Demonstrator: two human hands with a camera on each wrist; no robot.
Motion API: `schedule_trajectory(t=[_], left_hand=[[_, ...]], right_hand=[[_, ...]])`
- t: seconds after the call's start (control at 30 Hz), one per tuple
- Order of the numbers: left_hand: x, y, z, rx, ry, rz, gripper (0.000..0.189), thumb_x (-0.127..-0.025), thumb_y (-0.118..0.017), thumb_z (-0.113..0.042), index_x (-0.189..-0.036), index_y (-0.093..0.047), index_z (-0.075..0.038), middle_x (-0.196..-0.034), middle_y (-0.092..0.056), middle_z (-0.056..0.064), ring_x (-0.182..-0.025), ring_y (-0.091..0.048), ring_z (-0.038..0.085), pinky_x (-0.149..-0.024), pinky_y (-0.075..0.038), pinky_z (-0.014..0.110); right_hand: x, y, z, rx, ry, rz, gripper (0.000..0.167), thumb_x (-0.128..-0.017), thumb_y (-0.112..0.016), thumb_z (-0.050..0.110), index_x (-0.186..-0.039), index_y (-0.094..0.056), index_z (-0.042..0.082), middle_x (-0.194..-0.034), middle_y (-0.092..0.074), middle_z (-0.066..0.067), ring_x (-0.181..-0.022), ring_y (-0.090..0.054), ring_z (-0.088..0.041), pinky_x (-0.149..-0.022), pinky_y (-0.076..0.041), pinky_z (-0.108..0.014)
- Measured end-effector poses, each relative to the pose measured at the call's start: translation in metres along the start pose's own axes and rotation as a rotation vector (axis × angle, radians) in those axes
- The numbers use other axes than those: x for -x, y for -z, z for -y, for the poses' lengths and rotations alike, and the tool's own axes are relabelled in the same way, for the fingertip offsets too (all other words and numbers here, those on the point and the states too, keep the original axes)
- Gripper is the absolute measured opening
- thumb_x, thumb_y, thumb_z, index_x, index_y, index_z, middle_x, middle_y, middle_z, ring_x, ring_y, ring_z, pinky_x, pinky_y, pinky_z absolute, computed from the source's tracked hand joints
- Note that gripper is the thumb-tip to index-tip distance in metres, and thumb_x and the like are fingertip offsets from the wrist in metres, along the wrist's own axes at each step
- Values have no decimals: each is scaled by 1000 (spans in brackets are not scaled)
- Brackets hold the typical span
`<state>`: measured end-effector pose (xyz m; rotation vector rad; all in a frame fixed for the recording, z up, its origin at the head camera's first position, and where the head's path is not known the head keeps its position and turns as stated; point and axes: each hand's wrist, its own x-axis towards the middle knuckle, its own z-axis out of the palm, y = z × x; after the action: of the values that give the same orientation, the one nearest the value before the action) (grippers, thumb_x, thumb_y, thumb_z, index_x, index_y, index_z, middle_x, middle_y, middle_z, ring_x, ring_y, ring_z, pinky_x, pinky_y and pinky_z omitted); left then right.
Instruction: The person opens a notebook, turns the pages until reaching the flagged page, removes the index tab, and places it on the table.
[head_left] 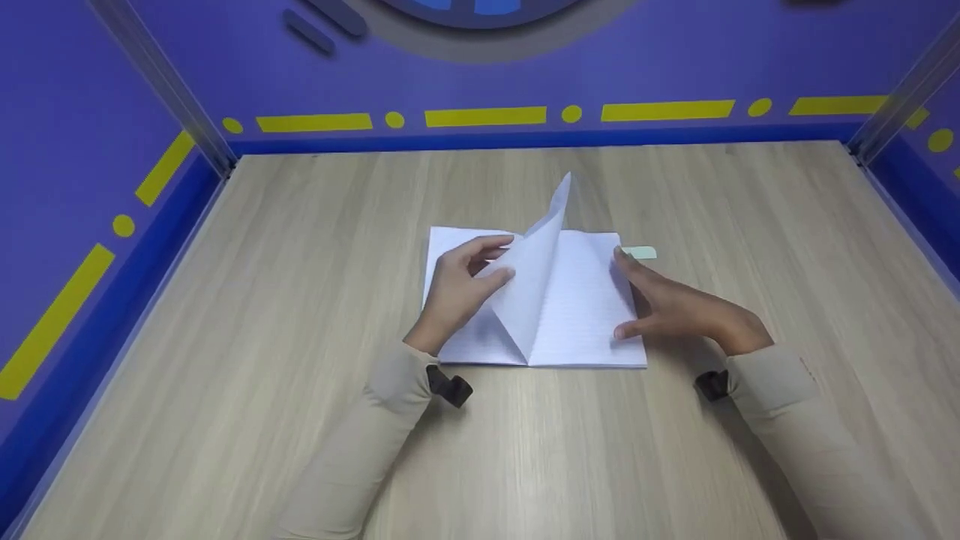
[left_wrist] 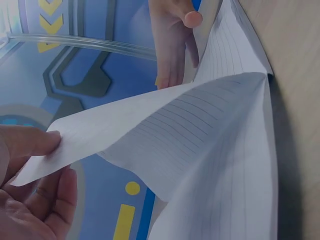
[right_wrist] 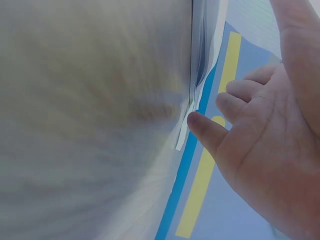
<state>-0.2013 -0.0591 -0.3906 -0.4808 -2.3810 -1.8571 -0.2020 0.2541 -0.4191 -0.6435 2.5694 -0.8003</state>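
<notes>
An open notebook with lined white pages lies on the table. One page stands raised and bent between its two halves. My left hand pinches the edge of that page; in the left wrist view, the thumb lies on top and the fingers curl below. At the notebook's right edge is my right hand, thumb and fingers spread apart and relaxed, holding nothing. A pale green tab sticks out from the right edge, beside the right fingertips.
The wood-grain table stretches around the notebook. Blue panels with yellow marks stand along its back and sides. A dark strap mount sits on the left wrist, another on the right.
</notes>
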Motion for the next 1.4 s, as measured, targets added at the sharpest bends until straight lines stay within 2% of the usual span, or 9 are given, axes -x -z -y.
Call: schedule_trajectory(t=[0.17, 0.33, 0.53, 0.7, 1.03, 1.2, 1.4], left_hand=[[1, 7, 2, 4, 0, -32, 33, -82, -71, -4, -115, -70, -5, -107, -70, 11, -95, -65, 17, -92, -52, 29], [1, 14, 6, -10, 27, -70, 29, -82, -73, -8, -111, -72, -6, -93, -71, 9, -85, -64, 11, -81, -52, 22], [3, 22, 12, -6, 73, -102, 26, -83, -74, -11, -108, -72, -5, -85, -70, 7, -80, -63, 9, -79, -52, 21], [4, 30, 17, -25, 104, -112, 26, -83, -74, -10, -109, -72, -5, -86, -70, 9, -83, -65, 11, -81, -53, 22], [8, 41, 24, -52, 173, -102, 38, -81, -72, -4, -119, -68, -7, -95, -66, 9, -89, -64, 17, -84, -52, 26], [11, 46, 30, -50, 179, -97, 40, -80, -72, -2, -120, -66, -5, -98, -67, 12, -90, -64, 19, -83, -52, 26], [13, 52, 36, -80, 189, -114, 39, -81, -73, -5, -119, -66, -5, -98, -69, 13, -90, -65, 20, -81, -51, 24]], right_hand=[[0, -1, 1, 34, 10, 4, 123, -71, -77, 51, -154, 1, 5, -162, 5, -15, -149, 1, -33, -119, -10, -53], [1, -1, 1, 46, 26, 15, 121, -72, -77, 52, -155, 0, 7, -162, 3, -14, -150, 0, -33, -119, -10, -53], [2, -1, 3, 41, 27, 37, 119, -72, -78, 50, -155, -3, 8, -163, 2, -11, -150, 0, -32, -119, -12, -53], [2, -1, 3, 47, 24, 50, 119, -71, -79, 49, -155, -4, 9, -163, 1, -11, -150, -1, -30, -119, -12, -52], [1, -2, 2, 62, 32, 85, 117, -71, -79, 48, -154, -8, 9, -163, 0, -9, -150, -2, -29, -119, -10, -54], [2, -4, 2, 69, 16, 109, 114, -70, -80, 48, -155, -12, 13, -163, -1, -8, -150, -2, -30, -118, -6, -57], [5, -3, 4, 74, 17, 138, 107, -72, -79, 45, -154, -19, 11, -163, -3, -11, -149, -2, -34, -117, -1, -60]])
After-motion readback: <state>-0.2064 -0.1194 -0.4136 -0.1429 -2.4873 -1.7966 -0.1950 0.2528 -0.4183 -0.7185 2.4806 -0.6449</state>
